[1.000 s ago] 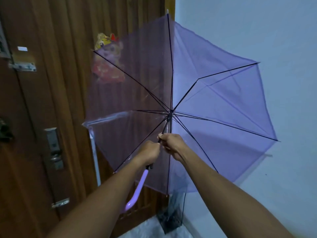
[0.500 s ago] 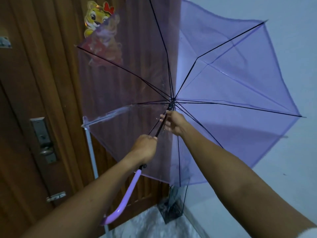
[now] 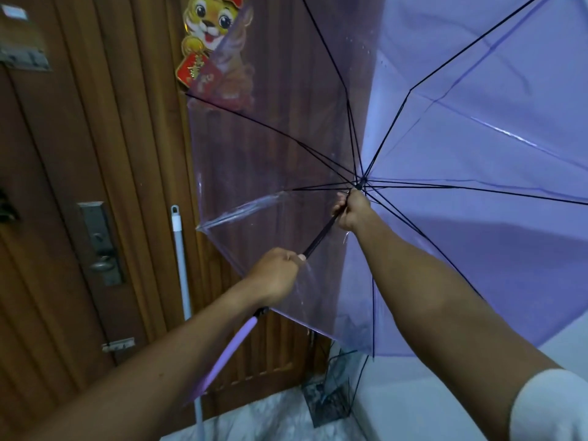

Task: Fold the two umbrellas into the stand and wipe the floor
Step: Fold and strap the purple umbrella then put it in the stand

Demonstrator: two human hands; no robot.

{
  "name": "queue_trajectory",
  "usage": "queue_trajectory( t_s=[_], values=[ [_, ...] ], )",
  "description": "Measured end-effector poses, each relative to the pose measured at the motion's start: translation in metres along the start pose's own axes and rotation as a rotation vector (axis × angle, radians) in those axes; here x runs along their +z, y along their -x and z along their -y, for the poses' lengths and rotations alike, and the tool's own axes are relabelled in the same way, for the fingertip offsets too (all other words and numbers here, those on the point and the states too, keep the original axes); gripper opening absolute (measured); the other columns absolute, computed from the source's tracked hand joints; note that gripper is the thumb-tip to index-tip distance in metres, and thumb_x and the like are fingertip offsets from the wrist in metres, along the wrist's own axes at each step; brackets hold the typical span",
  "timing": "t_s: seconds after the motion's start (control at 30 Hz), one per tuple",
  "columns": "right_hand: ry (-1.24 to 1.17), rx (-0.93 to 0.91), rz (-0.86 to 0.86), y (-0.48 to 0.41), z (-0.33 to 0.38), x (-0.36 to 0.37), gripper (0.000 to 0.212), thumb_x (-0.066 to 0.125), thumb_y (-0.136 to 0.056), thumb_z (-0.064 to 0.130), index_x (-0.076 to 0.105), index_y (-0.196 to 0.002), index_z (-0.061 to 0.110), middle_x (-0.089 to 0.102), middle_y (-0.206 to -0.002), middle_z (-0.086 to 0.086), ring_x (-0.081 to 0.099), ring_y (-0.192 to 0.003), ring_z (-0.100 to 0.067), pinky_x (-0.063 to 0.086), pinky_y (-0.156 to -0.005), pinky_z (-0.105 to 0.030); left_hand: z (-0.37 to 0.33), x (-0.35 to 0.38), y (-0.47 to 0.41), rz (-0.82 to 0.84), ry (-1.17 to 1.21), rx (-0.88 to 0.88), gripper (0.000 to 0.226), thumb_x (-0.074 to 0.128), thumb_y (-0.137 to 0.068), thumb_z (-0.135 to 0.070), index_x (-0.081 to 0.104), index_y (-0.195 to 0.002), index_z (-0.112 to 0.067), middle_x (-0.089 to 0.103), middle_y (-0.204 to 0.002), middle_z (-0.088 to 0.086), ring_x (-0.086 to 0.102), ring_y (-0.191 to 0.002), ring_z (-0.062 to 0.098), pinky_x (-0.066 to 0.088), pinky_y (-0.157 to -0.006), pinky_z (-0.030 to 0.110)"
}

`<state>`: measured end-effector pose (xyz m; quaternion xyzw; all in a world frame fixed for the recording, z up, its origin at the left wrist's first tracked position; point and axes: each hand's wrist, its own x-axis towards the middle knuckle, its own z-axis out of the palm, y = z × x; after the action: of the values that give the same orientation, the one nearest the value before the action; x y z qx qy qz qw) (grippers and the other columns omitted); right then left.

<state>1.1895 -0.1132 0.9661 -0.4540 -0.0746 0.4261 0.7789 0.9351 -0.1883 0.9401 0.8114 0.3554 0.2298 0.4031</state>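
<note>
A see-through purple umbrella (image 3: 461, 128) is spread wide open in front of me, its black ribs fanning out from the hub. My left hand (image 3: 275, 275) is closed around the lower part of the black shaft, just above the curved purple handle (image 3: 234, 345). My right hand (image 3: 351, 210) grips the shaft right under the hub, at the runner. Below the canopy, in the corner of door and wall, stands a clear umbrella stand (image 3: 331, 399) with something dark inside. Water drops cling to the canopy.
A brown wooden door (image 3: 95, 154) with a metal lock plate (image 3: 101, 243) fills the left side and carries a tiger sticker (image 3: 210, 43). A white pole (image 3: 181, 265) leans against the door. A pale wall (image 3: 413, 393) lies to the right, marbled floor (image 3: 280, 421) below.
My right hand has slid up the shaft from beside my left hand to the hub. The canopy has spread further and risen out of the top of the view.
</note>
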Motion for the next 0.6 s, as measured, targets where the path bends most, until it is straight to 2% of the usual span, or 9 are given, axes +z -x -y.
queue_trajectory(
  t_s=[0.13, 0.23, 0.3, 0.47, 0.6],
  values=[
    [-0.098, 0.006, 0.053, 0.0, 0.004, -0.003, 0.043, 0.033, -0.109, 0.036, 0.053, -0.083, 0.008, 0.043, -0.053, 0.001, 0.039, -0.038, -0.009, 0.036, -0.035, -0.017, 0.002, -0.004, -0.001, 0.014, -0.039, 0.05, 0.04, 0.041, -0.105, -0.031, 0.039, -0.07, -0.012, 0.03, -0.053, -0.002, 0.031, -0.046, 0.015, 0.029, -0.053, 0.029],
    [-0.132, -0.023, 0.068, 0.002, 0.006, -0.005, 0.043, 0.032, -0.11, 0.027, 0.043, -0.07, 0.014, 0.042, -0.044, 0.002, 0.035, -0.045, -0.011, 0.036, -0.038, -0.019, 0.007, -0.011, 0.0, 0.013, -0.096, 0.1, 0.039, 0.041, -0.105, -0.03, 0.04, -0.07, -0.013, 0.03, -0.055, -0.002, 0.029, -0.046, 0.013, 0.026, -0.053, 0.028],
    [-0.174, -0.027, 0.079, 0.007, 0.005, -0.003, 0.041, 0.03, -0.109, 0.022, 0.038, -0.069, 0.015, 0.041, -0.04, 0.002, 0.035, -0.045, -0.011, 0.037, -0.04, -0.019, 0.012, -0.019, 0.0, 0.022, -0.149, 0.132, 0.04, 0.042, -0.105, -0.03, 0.041, -0.068, -0.014, 0.032, -0.057, 0.0, 0.03, -0.051, 0.014, 0.026, -0.056, 0.03],
    [-0.247, -0.069, 0.037, 0.03, -0.006, -0.001, 0.038, 0.032, -0.107, 0.017, 0.04, -0.07, 0.012, 0.047, -0.056, -0.002, 0.046, -0.049, -0.013, 0.045, -0.04, -0.019, 0.024, -0.043, 0.003, 0.07, -0.228, 0.15, 0.039, 0.039, -0.106, -0.029, 0.038, -0.071, -0.01, 0.029, -0.06, 0.0, 0.026, -0.052, 0.013, 0.025, -0.057, 0.031],
    [-0.294, -0.045, 0.114, 0.056, -0.038, 0.01, 0.046, 0.028, -0.11, 0.03, 0.037, -0.068, 0.014, 0.047, -0.061, -0.004, 0.05, -0.054, -0.015, 0.049, -0.042, -0.018, 0.027, -0.045, -0.001, 0.057, -0.29, 0.165, 0.041, 0.039, -0.105, -0.03, 0.038, -0.069, -0.011, 0.032, -0.06, 0.001, 0.03, -0.052, 0.014, 0.026, -0.054, 0.03]
  ],
)
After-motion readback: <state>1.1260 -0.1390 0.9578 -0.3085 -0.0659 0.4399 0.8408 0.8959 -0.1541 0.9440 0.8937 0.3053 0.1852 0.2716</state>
